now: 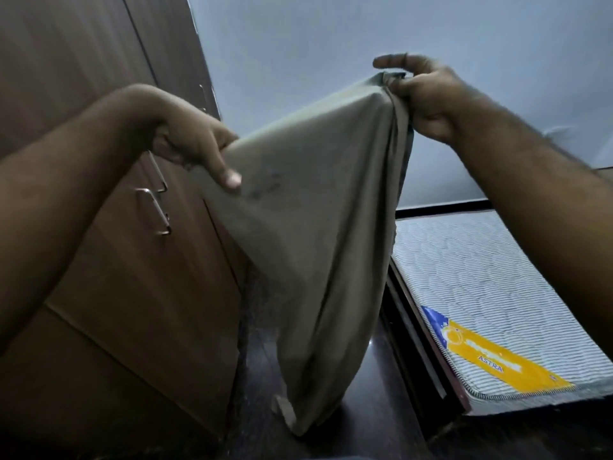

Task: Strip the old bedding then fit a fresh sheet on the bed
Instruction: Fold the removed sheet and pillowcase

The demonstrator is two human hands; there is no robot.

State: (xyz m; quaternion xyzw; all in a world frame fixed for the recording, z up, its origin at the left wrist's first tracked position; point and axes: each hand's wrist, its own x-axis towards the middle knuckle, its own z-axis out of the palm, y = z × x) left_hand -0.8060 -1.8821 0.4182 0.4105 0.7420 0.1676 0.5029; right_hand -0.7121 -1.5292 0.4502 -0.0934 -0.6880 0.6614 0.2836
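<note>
Far left: brown wooden wardrobe filled that side, two metal bar handles on its doors. Left hand was raised in front of it, fingers and thumb curled and clamped on one upper edge of an olive-grey sheet. The sheet was held in the air, stretched between both hands at the top. From there it hung down in a narrowing fold, lowest end low over the dark floor between wardrobe and bed. Right hand was higher than the left, thumb and lower fingers pinching the other upper corner; index finger extended straight above the cloth. Pale blue wall behind. Right: bare striped mattress lay on the bed, no sheet on the visible part, a yellow and blue label near its nearer corner. Dark bed frame edged the mattress.
</note>
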